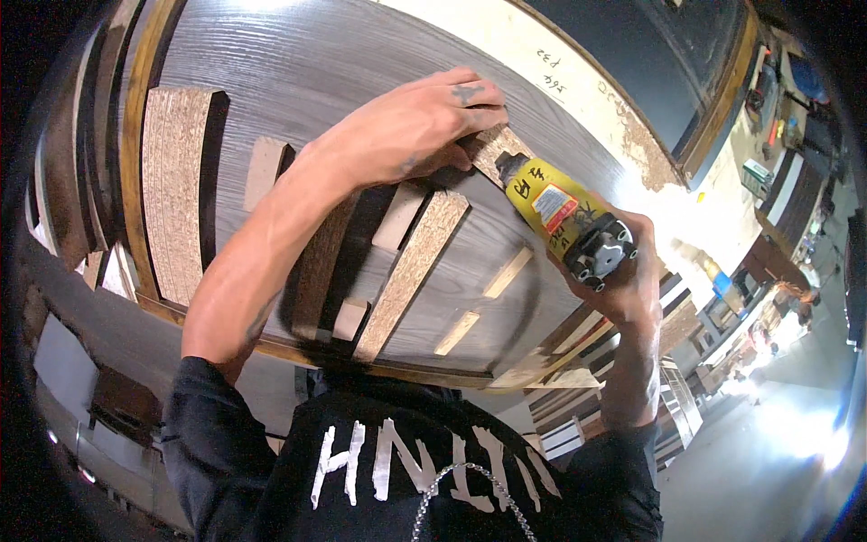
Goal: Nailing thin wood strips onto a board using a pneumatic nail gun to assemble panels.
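In my right hand [632, 262] is a yellow-and-black power tool [555, 203], which looks like a nail gun; my fingers close around it, mostly hidden behind its body. Its black nose meets a short chipboard strip [502, 152] on the grey wood-grain panel [361, 45]. My left hand [452, 117] reaches across the panel, its fingers bent down on the other end of that strip, with the fingertips hidden. Below my left hand, a longer chipboard strip [411, 280] stands on the panel. Pale wood blocks [397, 219] sit beside it.
A wide chipboard piece [176, 181] lies at the panel's left, near its brown wooden edge [138, 154]. Two thin pale sticks [508, 273] rest toward the lower right. A pale board with handwriting [578, 81] runs along the far side. Stacked boards [81, 163] stand at the left.
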Action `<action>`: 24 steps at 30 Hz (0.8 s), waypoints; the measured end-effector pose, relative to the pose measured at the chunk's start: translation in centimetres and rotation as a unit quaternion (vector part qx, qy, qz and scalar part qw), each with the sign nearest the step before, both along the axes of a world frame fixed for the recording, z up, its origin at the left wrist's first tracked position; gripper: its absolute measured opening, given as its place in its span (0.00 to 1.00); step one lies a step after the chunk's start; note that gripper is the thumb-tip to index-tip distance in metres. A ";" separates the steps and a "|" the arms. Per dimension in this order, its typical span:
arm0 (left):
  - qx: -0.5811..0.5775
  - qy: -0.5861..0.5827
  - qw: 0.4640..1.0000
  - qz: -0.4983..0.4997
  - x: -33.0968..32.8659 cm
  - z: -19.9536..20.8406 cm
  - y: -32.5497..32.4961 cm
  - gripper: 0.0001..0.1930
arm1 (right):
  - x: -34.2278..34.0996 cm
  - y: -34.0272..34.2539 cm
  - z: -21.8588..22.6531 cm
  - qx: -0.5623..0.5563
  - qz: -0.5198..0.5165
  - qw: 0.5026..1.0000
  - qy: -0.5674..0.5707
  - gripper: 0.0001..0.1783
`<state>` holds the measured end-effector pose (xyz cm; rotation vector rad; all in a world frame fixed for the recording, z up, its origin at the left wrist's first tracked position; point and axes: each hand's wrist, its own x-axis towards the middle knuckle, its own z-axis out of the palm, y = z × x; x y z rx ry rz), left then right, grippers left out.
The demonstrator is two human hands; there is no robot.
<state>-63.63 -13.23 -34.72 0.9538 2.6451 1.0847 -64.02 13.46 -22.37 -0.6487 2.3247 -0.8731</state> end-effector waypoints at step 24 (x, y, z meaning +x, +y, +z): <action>0.013 -0.019 0.999 0.040 0.5 -0.4 0.4 0.26 | -0.1 -3.3 1.7 0.148 -0.215 0.930 -0.260 0.35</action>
